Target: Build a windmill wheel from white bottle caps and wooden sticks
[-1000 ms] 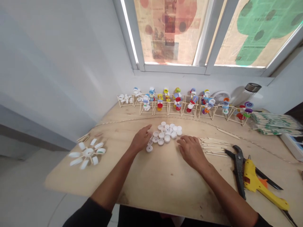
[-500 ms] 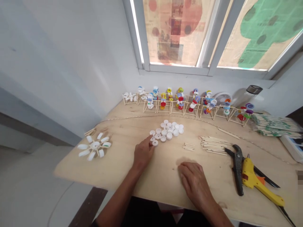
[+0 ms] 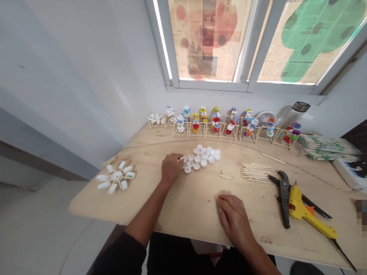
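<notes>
My left hand [image 3: 171,168] is at the left edge of a cluster of white bottle caps [image 3: 203,163], its thumb and fingertips closed on a white bottle cap [image 3: 183,158]. Part of that cap is hidden by the fingers. Several of the caps have a small hole in the middle. My right hand [image 3: 233,214] rests on the table near its front edge, fingers curled together, with nothing seen in them. Beyond it lie a few short cut sticks [image 3: 226,175] and a bundle of longer wooden sticks [image 3: 256,172].
A wheel of white caps [image 3: 116,176] lies at left. To the right are a black-handled cutter [image 3: 283,200] and a yellow glue gun [image 3: 296,202]. Stick frames with coloured cap wheels [image 3: 216,124] line the wall, beside a small fan [image 3: 265,117] and a flask [image 3: 295,114].
My left hand has moved slightly up and back along the left side of the caps, its fingers now on a cap there. The right hand stays resting. The view has shifted a little.
</notes>
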Motion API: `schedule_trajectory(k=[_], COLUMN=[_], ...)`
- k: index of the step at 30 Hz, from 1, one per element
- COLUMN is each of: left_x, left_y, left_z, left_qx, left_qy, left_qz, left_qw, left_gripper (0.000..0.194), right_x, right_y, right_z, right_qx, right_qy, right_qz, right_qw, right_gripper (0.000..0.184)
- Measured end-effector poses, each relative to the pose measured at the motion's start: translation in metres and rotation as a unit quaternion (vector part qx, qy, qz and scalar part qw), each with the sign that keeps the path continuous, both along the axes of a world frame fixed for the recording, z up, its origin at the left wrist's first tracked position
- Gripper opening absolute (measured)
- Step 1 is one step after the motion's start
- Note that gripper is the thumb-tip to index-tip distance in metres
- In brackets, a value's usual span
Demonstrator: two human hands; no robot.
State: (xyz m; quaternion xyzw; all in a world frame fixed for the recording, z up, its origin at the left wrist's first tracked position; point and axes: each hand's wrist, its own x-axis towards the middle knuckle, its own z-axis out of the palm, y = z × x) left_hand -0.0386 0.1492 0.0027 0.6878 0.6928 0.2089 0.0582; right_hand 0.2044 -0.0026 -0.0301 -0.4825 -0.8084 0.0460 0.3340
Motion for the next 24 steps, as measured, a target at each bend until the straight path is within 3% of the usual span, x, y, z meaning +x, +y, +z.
schedule_trajectory(k=[5, 11, 17, 24], left_x=[0.013, 0.021, 0.025, 0.036], left_y=[0.040, 0.056, 0.075, 0.090], left_z=[0.014, 0.019, 0.024, 0.017], left_qx=[-0.079, -0.146, -0.156, -0.142], left_qy=[0.080, 0.129, 0.123, 0.064], left_qz=[-0.044, -0.067, -0.043, -0.047], left_qw=[0.993, 0.979, 0.979, 0.987], left_gripper=[0.018, 0.030, 0.030, 0.028], right_x=[0.000, 0.000, -0.002, -0.003], right_y=[-0.001, 0.000, 0.005, 0.009], right_z=[0.001, 0.003, 0.003, 0.003], right_qx=[-0.007, -0.031, -0.049, -0.051], right_qy=[0.001, 0.007, 0.018, 0.026], right_qz=[0.002, -0.006, 0.003, 0.004], right_qw=[1.000, 0.999, 0.999, 0.998], right_gripper=[0.027, 0.027, 0.028, 0.028])
